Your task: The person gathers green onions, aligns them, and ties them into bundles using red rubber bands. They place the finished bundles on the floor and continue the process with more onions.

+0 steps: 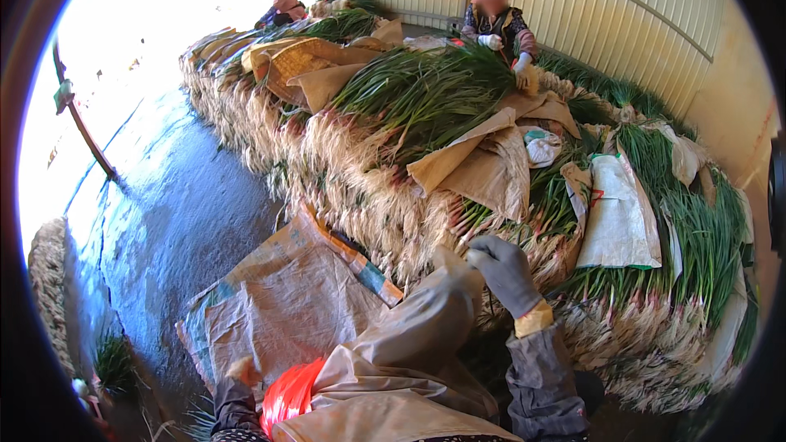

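Observation:
My right hand (506, 273), in a grey glove with a yellowish cuff, reaches to the near edge of the green onion pile (417, 98). Its fingers are bent, with the tips by pale roots and onion stalks; whether they grip a stalk is unclear. My left hand (244, 371) is low at the left, blurred and partly hidden, beside a bundle of red plastic strands (293, 396) at my waist. Its fingers cannot be made out. A brownish plastic apron (393, 350) covers my lap and rises, blurred, towards the right hand. A worn woven sack (295, 301) is spread beyond the left hand.
Brown cloths (491, 166) and a white sack (617, 212) lie on the pile. A gloved co-worker (500, 31) handles onions behind it; another person (285, 6) is farther left. Wet concrete floor (178, 196), a leaning pole (86, 129) and some greens (113, 362) are at the left.

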Action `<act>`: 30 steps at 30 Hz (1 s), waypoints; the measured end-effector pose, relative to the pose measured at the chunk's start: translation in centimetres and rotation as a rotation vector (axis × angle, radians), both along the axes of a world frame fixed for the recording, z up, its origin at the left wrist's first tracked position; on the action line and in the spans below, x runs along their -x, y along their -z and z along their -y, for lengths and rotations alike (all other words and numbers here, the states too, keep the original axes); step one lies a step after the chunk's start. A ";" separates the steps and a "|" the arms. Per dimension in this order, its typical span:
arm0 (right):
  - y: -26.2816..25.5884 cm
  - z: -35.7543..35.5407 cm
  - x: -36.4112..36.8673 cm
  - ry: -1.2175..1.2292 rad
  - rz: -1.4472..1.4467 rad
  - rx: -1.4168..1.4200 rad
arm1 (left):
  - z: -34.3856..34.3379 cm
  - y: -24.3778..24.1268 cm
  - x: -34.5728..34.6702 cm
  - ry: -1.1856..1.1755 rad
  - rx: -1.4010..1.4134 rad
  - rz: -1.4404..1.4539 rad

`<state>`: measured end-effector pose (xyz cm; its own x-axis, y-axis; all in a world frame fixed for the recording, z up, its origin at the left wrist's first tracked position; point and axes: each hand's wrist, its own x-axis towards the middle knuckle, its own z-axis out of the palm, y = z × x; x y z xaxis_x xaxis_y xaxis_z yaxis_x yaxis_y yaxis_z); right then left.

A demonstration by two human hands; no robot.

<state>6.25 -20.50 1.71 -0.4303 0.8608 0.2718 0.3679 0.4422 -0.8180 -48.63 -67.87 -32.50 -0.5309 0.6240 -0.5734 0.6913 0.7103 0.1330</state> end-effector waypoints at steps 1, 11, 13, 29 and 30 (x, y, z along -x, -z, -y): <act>0.5 0.1 -1.7 0.056 -0.021 0.034 | -3.4 0.5 1.4 0.043 -0.157 -0.028; 5.4 4.0 -13.1 0.397 -0.156 0.396 | -46.6 -27.9 -25.5 0.115 -1.016 0.908; 8.3 4.8 -15.2 0.468 -0.252 0.492 | -50.8 -30.7 -32.8 0.324 -0.937 0.877; 9.9 4.5 -14.1 0.565 0.398 0.297 | -61.3 -29.5 -43.0 1.069 -1.308 -0.080; 9.9 4.2 -13.8 0.545 0.420 0.280 | -62.0 -29.1 -42.0 1.019 -1.255 -0.049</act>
<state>20.07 -24.70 -8.23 0.0579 0.9949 -0.0824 0.7825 -0.0965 -0.6151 -6.62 -5.92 -3.44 0.3739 0.7485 0.5477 0.8040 -0.5560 0.2110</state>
